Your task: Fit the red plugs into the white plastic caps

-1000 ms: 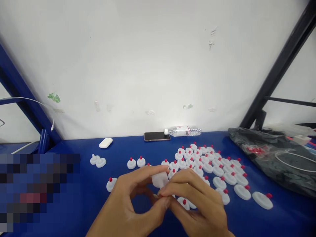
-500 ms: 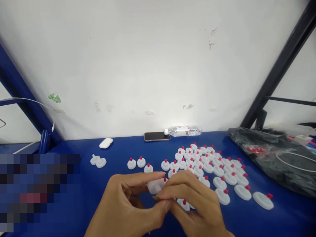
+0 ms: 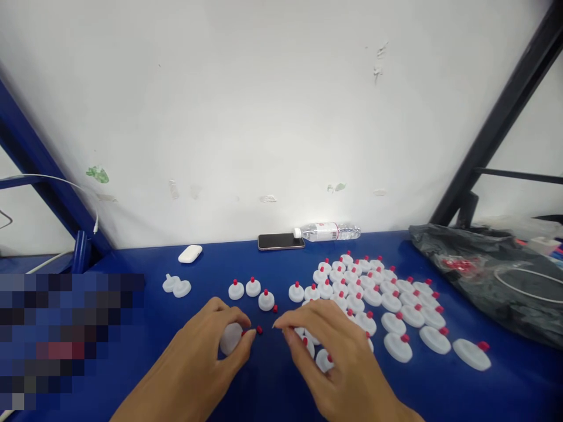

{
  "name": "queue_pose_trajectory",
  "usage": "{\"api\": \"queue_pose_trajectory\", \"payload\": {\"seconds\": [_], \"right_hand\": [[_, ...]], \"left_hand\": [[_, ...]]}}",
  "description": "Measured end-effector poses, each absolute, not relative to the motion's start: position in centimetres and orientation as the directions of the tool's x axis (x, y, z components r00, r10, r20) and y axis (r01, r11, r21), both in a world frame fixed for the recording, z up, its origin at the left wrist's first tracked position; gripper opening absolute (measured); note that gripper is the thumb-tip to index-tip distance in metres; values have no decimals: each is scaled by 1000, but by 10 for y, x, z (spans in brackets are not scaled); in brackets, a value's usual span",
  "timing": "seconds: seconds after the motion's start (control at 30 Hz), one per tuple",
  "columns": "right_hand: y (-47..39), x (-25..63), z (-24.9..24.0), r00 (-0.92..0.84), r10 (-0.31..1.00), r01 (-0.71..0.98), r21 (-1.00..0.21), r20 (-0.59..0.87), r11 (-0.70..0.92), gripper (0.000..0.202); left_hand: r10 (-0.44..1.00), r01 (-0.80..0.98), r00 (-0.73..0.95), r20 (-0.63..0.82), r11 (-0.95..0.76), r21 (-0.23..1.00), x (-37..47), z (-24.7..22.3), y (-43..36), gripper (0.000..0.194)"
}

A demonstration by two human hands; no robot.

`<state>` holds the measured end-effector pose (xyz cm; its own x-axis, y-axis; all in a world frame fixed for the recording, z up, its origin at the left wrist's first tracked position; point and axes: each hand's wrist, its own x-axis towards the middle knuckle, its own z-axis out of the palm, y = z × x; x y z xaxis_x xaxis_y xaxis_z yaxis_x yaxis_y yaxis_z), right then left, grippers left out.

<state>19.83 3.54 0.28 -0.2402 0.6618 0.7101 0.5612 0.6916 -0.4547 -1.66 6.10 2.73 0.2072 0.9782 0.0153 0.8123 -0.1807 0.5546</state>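
Curled around a white round plastic piece (image 3: pixel 230 339), my left hand (image 3: pixel 206 349) has its thumb and index finger at the piece's red tip (image 3: pixel 243 333). The fingers partly hide the piece. To the right, my right hand (image 3: pixel 336 354) is closed in a pinch above the table; anything between its fingertips is too small to make out. Between the hands lie a loose red cap (image 3: pixel 259 330) and another red cap (image 3: pixel 275 308). Just behind them stands a white round piece with a red cap (image 3: pixel 266 301).
Many red-capped white pieces (image 3: pixel 398 350) spread over the right of the blue table (image 3: pixel 149 334). Two uncapped white pieces (image 3: pixel 182 288) and a white case (image 3: pixel 190 254) lie at left. A phone (image 3: pixel 280 241), water bottle (image 3: pixel 328 232) and black plastic bag (image 3: pixel 479 299) sit farther back.
My hands have come apart: the left moved left with the white piece, the right stays on the right, pinched. The piece now shows a red tip, and loose red caps are uncovered.
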Motion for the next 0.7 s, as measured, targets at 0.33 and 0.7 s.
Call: {"api": "queue_pose_trajectory", "payload": {"seconds": [0.33,0.7], "right_hand": [[44,191,-24,-587,610,699,-47,532,713,22],[55,179,-35,-693,593,664,41,410,747,52]], "left_hand": [[942,870,318,-106,-245,427,-24,20,62,30],[996,982,-4,91,-14,191,-72,24,96,60]]}}
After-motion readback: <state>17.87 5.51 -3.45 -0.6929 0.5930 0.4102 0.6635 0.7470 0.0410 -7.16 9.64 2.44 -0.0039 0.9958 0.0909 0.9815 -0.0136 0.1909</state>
